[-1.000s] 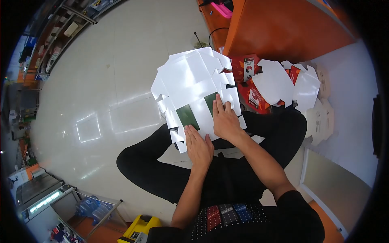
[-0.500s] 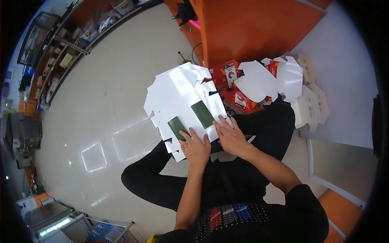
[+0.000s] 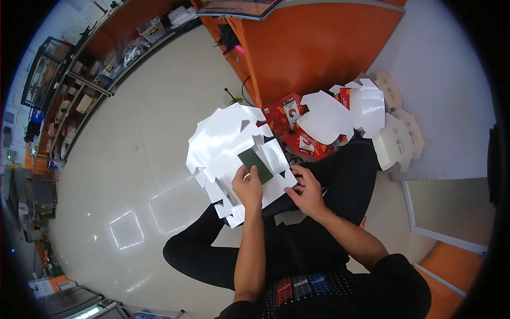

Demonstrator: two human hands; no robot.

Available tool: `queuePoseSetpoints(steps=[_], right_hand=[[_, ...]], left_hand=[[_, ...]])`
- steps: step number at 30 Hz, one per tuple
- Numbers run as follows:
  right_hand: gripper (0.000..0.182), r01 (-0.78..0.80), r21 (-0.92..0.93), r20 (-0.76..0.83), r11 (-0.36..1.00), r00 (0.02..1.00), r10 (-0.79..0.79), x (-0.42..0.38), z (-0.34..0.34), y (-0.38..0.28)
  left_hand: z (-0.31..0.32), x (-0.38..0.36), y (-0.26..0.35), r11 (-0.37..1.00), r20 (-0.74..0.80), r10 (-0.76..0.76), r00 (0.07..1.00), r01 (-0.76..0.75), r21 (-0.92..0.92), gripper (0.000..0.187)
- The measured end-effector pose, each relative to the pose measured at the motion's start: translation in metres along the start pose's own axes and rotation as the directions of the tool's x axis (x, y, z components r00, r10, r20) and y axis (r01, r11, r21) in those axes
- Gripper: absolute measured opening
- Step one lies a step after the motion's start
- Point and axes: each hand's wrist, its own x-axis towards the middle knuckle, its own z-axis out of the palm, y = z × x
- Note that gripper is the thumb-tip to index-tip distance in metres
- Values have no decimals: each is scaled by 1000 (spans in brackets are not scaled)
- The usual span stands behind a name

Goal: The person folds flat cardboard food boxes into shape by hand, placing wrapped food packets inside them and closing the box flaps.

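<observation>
A white die-cut card sheet (image 3: pixel 223 141) with cut flaps rests across my lap. My left hand (image 3: pixel 248 189) pinches a dark green rectangular card (image 3: pixel 256 166), which is tilted over the sheet's near right part. At the sheet's right corner, beside a small flap, is my right hand (image 3: pixel 308 190), its fingers curled around the edge of the sheet. Some flaps along the lower left and right sides of the sheet stand bent up.
Red printed boxes (image 3: pixel 305 142) and white card pieces (image 3: pixel 325 118) lie on the floor to the right, with cream cartons (image 3: pixel 396 142) beyond. An orange cabinet (image 3: pixel 319 48) stands ahead. Shelves (image 3: pixel 87 85) hold goods at the far left.
Two green rectangles lay flat on the sheet before; now one shows, raised in my left hand. My right hand has curled at the sheet's edge, and side flaps have bent up. The view has shifted.
</observation>
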Motion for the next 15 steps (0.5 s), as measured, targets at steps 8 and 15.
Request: queuePoseSetpoints(steps=[8, 15], right_hand=[[34, 663, -167, 199, 730, 748, -633, -15, 26, -58], [30, 822, -175, 340, 542, 567, -750, -6, 28, -75]], left_hand=[[-62, -49, 67, 837, 43, -197, 979, 191, -514, 10], [-85, -64, 79, 713, 88, -194, 977, 202, -671, 13]])
